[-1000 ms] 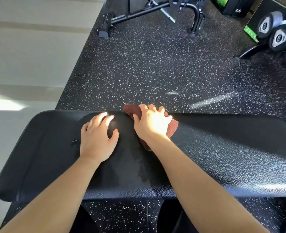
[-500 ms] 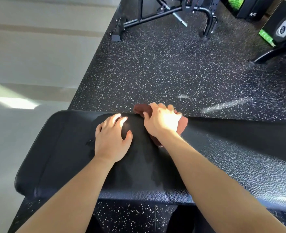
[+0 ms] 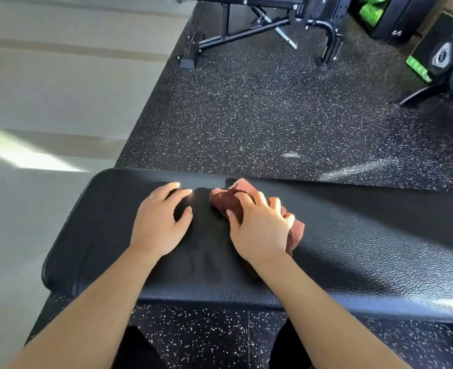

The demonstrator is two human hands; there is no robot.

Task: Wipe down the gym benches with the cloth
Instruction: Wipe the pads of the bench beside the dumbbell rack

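Desk: a black padded gym bench [image 3: 366, 249] with a pebbled vinyl top, running across the lower view; its rounded left end is in view, its right end runs out of view.
Cloth: a reddish-brown terry cloth [image 3: 296, 230], bunched, lying on the desk near the far edge, partly under the right hand.
Right grip: the right hand [image 3: 260, 230] is palm down on the cloth, fingers curled over it and thumb along its left side, grasping the cloth against the desk.
Left grip: the left hand [image 3: 158, 225] is released, holding nothing; palm down, fingers spread, resting on bare vinyl just left of the cloth, apart from it.
Floor: black rubber flooring [image 3: 246, 115] with white flecks, beyond and below the desk; a pale smooth floor [image 3: 46, 89] lies to the left.
Second bench: a black adjustable bench frame [image 3: 246, 35] stands on the rubber flooring, top centre.
Containers: a black open-fronted box [image 3: 390, 17], top right, holds bright green items [image 3: 369, 10]; their kind cannot be told.
Dumbbells: two hex dumbbell heads [image 3: 451, 62] sit at the right edge on a black rack.
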